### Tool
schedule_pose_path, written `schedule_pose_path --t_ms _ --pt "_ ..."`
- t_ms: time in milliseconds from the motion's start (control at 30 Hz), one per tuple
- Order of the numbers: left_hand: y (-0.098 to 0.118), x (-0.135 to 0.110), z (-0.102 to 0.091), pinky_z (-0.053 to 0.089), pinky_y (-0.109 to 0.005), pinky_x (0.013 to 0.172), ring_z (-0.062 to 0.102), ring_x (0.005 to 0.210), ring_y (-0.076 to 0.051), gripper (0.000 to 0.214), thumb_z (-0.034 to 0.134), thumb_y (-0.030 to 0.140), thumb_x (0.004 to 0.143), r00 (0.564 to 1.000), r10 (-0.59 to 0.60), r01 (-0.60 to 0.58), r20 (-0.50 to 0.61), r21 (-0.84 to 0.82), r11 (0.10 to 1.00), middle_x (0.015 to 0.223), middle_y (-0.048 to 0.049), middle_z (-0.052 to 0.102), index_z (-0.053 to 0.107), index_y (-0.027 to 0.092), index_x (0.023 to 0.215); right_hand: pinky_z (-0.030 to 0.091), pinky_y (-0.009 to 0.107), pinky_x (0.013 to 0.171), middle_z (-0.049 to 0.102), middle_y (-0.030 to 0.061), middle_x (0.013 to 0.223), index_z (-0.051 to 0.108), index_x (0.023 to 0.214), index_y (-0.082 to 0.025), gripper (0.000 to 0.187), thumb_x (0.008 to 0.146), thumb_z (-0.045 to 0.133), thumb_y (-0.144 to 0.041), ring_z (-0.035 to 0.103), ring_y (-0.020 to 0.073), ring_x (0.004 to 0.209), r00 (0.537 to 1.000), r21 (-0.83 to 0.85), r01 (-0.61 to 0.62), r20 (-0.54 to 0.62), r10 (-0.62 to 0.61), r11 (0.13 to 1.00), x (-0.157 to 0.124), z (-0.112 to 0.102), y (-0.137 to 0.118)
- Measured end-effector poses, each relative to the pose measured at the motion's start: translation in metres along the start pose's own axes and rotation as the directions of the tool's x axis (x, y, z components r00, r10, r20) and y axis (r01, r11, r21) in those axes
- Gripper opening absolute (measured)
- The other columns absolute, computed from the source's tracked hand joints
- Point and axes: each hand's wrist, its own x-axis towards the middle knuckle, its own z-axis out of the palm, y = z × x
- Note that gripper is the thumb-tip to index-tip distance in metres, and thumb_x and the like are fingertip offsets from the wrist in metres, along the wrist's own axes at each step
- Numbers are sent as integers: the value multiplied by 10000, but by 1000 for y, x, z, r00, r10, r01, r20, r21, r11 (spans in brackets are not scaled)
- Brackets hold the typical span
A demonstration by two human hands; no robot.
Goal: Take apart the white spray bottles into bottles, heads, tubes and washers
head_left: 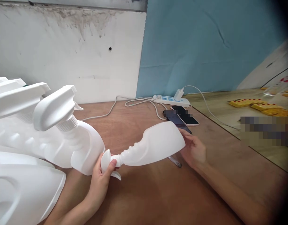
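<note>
A white spray bottle (155, 142) lies on its side in the air above the brown table, its trigger head to the left and its base to the right. My left hand (102, 175) is closed around the trigger head and collar, thumb on the ribbed collar. At the other end my right hand (193, 148) holds the bottle's base; its fingertips are partly hidden behind the bottle. Close beside my left hand stands another white spray bottle (87, 147), upright with its trigger head on.
More white spray bottles (17, 97) crowd the left side, one large white bottle (22, 184) nearest. Two phones (185, 115), a power strip (169, 100) with a cable, and a clear pen-like item (174, 161) lie on the table (144, 193). Yellow pieces (247, 102) sit farther right.
</note>
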Motion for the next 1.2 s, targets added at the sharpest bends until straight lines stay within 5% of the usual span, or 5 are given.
schedule_pose_path --t_ms 133,333,667,867,1200 --pt "3 -2 2 456 -233 583 557 690 -168 367 558 501 735 999 -40 39 -15 -52 998 702 -9 558 521 160 866 433 248 491 698 -11 760 694 718 -248 270 469 630 -167 622 194 707 1000 -43 -16 15 17 999 6 -7 -4" --pt "2 -2 1 454 -240 582 574 714 -188 420 573 507 718 999 -49 47 -21 -87 995 761 -40 586 543 141 923 487 305 597 692 -2 821 675 733 -255 306 437 716 -190 622 232 800 990 -45 82 122 -76 996 9 -15 1" --pt "4 -4 2 466 -263 674 567 778 -195 407 665 408 648 999 -50 52 21 -141 989 848 -58 625 590 140 945 464 304 738 642 26 937 592 799 -248 269 580 737 -303 576 205 887 956 -30 175 244 -162 984 8 -15 4" --pt "4 -4 3 458 -226 600 569 748 -176 395 675 393 638 998 -67 68 14 -136 988 883 -50 614 579 156 939 466 306 671 596 -1 697 587 688 -251 108 683 644 -342 571 183 724 968 -24 157 204 -149 987 11 -13 3" --pt "4 -3 4 426 -238 598 549 685 -165 399 628 471 663 999 -40 42 21 -76 996 780 -27 608 586 153 900 461 268 682 617 -10 813 669 872 -281 258 615 681 -256 546 158 758 971 -115 203 155 -184 973 6 -8 3"
